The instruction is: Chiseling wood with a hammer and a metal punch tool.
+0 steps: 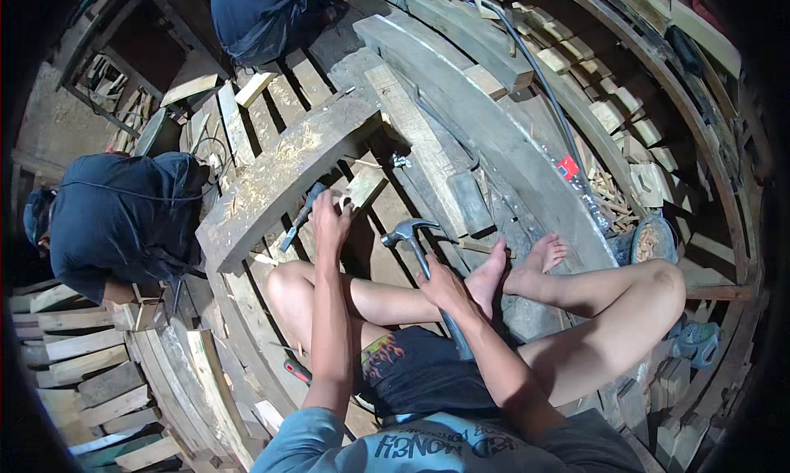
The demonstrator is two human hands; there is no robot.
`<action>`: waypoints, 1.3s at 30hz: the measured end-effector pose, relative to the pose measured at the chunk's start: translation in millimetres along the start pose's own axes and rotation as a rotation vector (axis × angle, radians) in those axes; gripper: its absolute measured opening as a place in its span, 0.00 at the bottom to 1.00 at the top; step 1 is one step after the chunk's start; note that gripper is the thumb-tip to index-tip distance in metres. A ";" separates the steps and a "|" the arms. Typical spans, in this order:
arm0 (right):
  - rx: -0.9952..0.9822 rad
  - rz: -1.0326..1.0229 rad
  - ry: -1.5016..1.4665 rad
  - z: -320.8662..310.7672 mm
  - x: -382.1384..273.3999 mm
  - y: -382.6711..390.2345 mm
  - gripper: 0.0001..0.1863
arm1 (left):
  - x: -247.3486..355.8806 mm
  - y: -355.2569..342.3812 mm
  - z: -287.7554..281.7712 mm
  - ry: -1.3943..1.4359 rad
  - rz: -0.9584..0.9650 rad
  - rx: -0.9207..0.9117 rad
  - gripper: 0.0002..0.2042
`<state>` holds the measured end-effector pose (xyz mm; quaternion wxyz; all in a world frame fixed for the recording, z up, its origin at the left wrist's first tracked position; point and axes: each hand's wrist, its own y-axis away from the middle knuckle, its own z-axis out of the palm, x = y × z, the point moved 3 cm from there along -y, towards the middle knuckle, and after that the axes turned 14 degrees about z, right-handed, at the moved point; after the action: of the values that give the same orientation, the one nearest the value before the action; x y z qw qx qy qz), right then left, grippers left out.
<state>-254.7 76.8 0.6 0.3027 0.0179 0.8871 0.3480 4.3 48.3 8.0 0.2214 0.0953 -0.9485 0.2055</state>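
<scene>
- R hand [443, 288] w/ fingers wrapped tight round handle of claw hammer [415, 241]; hammer head up, metal, pointing left-far, just above person's crossed shins.
- L hand [331, 218] stretched far, fingers closed round a chisel [298, 218]; dark chisel shaft slants down-left from the fist, its tip near the edge of the big timber.
- Big timber [288, 164] – thick, rough beam w/ sawdust & chips on top, runs diag from near-left to far-right, just left of L hand.
- Small wood offcut [362, 185] just far of L hand fingers; touching or not – can't tell.
- Person sits barefoot on curved plank floor [510, 152], legs crossed, feet right of hammer.
- Grey sharpening block [471, 200] lies on planks right-far of hammer, apart from it.
- Red-handled tool [298, 371] on floor near-left, beside thigh.
- Another person in dark top [123, 218] crouched at left; a 3rd person [259, 12] at far edge, both well apart from the hands.
- Black hose [539, 82] runs along planks far-right.
</scene>
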 end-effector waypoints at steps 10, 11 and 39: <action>-0.017 -0.013 0.015 4.3 4.6 -2.3 0.23 | -12.5 2.4 20.0 0.025 -0.057 -0.246 0.25; 0.021 -0.032 0.000 3.8 5.4 -2.0 0.22 | -10.4 1.5 20.2 0.018 -0.058 -0.247 0.25; -0.084 0.033 -0.080 0.4 3.2 -8.3 0.29 | -12.8 7.0 17.1 0.244 0.116 -0.347 0.20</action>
<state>-255.6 71.5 -6.6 0.3327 0.0335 0.8584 0.3890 7.2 48.3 -14.4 0.3356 -0.0244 -0.9397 0.0614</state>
